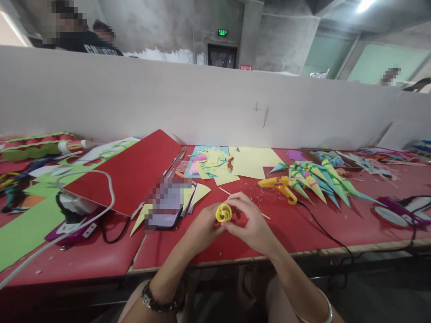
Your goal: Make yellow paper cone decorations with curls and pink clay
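A rolled yellow paper [223,212], its spiral end facing up toward me, is held between both hands above the red table's front part. My left hand [206,224] wraps round its lower left side. On the right side, the thumb and fingers of my right hand [249,220] pinch its rim. Just beyond my right hand lies a yellow hot glue gun [279,186] with a black cord. Left of my hands, pale yellow paper pieces [200,197] rest beside a phone [166,206]. The roll's lower part is hidden by my fingers.
Finished paper cones [318,179] in yellow, green and blue are piled at the right. Paper scraps [213,161] and yellow sheets [254,160] lie at the back. A red board [131,172] and a purple power strip [76,231] with a white cable stand left. A white partition [202,103] borders the table.
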Demonstrator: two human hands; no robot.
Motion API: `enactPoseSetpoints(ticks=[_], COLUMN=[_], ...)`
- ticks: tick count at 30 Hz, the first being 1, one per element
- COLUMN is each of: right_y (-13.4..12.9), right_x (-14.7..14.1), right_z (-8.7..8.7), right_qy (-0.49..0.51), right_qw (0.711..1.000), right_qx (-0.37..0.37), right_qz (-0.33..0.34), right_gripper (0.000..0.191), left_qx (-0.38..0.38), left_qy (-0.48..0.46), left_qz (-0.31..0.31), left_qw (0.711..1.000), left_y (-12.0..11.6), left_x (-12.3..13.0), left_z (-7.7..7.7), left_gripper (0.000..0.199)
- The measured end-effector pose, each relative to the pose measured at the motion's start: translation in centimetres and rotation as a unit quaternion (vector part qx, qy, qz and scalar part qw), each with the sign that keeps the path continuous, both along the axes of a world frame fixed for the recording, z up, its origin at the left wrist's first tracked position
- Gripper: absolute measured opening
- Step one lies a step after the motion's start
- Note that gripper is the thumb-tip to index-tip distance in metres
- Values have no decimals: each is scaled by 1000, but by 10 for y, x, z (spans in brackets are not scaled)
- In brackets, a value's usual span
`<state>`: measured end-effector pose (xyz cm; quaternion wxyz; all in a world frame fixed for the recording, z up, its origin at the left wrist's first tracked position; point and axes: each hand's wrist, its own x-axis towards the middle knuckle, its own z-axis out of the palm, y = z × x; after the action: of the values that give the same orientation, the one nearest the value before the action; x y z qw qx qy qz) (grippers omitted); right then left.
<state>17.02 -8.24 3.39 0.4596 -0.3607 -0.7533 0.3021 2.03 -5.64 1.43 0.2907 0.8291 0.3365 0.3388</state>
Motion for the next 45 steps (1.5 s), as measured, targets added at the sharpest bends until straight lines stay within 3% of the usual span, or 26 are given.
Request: enactPoseSetpoints(ticks=[7,14,24,30,34,40,45], right_y=[-1,2,9,8,7,9,11], right_x=[-5,-6,-7,-6,-6,-4,-3], right_z=[-6,-8,-15,-16,-16,-19,-24], right_qy=[-15,12,82,85,87,121,155], right_qw=[1000,999,993,991,991,986,981], right_qx=[12,8,-66,-87,-82,-113,-114], right_qz=[-1,-32,-49,-55,-56,-11,-27], right_gripper=[33,20,11,21,18,19,16], left_qx=[34,-24,-28,-37,-39,-107,-91], left_qy=[30,0,0,10,0,-9,-23], left_qz=[20,-16,4,11,2,-20,-23], left_qw=[999,1000,1000,999,999,994,995], left_y=[7,6,7,8,7,8,7], left_x=[-3,3,4,5,4,2,6], left_z=[-9,-4,-6,-9,-7,-4,-7], left_gripper=[18,7,11,11,15,18,20])
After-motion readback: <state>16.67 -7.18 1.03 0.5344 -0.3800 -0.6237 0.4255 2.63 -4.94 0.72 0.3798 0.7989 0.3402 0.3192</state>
